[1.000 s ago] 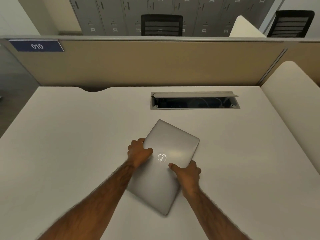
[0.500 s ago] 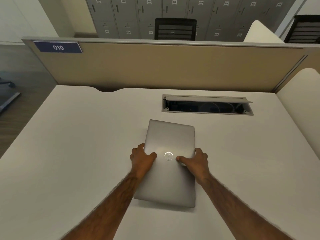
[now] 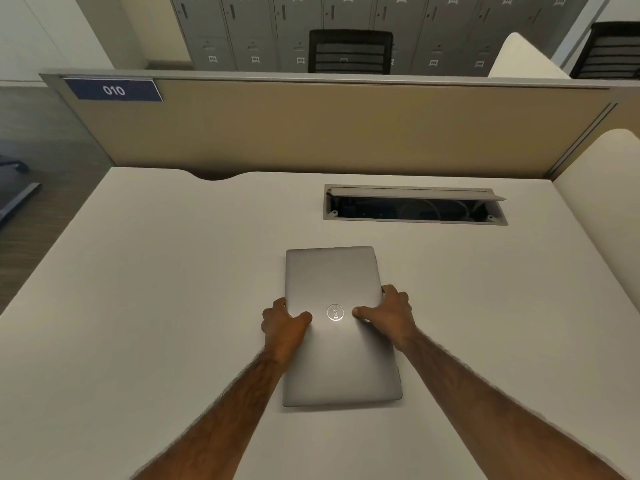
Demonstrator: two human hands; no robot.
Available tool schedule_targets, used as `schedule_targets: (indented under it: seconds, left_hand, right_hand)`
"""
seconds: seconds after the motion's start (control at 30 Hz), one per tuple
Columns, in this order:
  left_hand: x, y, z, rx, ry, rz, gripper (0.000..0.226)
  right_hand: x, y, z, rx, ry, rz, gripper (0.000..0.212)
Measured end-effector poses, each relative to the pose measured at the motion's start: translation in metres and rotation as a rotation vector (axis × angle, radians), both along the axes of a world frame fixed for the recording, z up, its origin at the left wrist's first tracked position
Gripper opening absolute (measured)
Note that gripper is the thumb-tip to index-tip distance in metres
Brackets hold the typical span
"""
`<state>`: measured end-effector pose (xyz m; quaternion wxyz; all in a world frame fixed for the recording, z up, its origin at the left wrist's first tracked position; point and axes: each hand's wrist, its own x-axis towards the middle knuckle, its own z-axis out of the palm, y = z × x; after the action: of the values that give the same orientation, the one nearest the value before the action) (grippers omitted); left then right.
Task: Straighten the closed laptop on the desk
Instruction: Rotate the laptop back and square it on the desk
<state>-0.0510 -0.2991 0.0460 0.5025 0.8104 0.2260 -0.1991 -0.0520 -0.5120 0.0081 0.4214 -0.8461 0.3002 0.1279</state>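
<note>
Head view: both hands clamp the closed laptop (image 3: 337,348) on the desk (image 3: 138,289), left hand (image 3: 284,323) on its left edge, right hand (image 3: 389,315) on its right edge, thumbs on the lid beside the round logo (image 3: 335,312).

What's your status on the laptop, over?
Left hand and right hand grip the closed laptop by its side edges, thumbs on the lid. Laptop flat, roughly square to the desk. Nothing in the way.

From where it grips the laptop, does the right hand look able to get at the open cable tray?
Probably yes: the bare desk between the right hand and the cable tray holds nothing, though the hand must let go of the laptop first.
</note>
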Motion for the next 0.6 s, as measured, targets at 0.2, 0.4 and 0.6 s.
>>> schedule_targets:
  seconds: [0.2, 0.4, 0.6]
  left_hand:
    - [0.003, -0.002, -0.003, 0.033, 0.002, -0.013, 0.07]
    - [0.002, -0.004, -0.006, 0.016, 0.003, 0.002, 0.065]
    - [-0.013, -0.009, -0.008, 0.011, 0.031, 0.022, 0.063]
  right_hand:
    - [0.001, 0.002, 0.0, -0.014, 0.004, -0.003, 0.081]
    - [0.007, 0.0, 0.003, -0.032, 0.022, -0.008, 0.086]
    - [0.021, -0.004, 0.013, -0.052, 0.005, 0.021, 0.078]
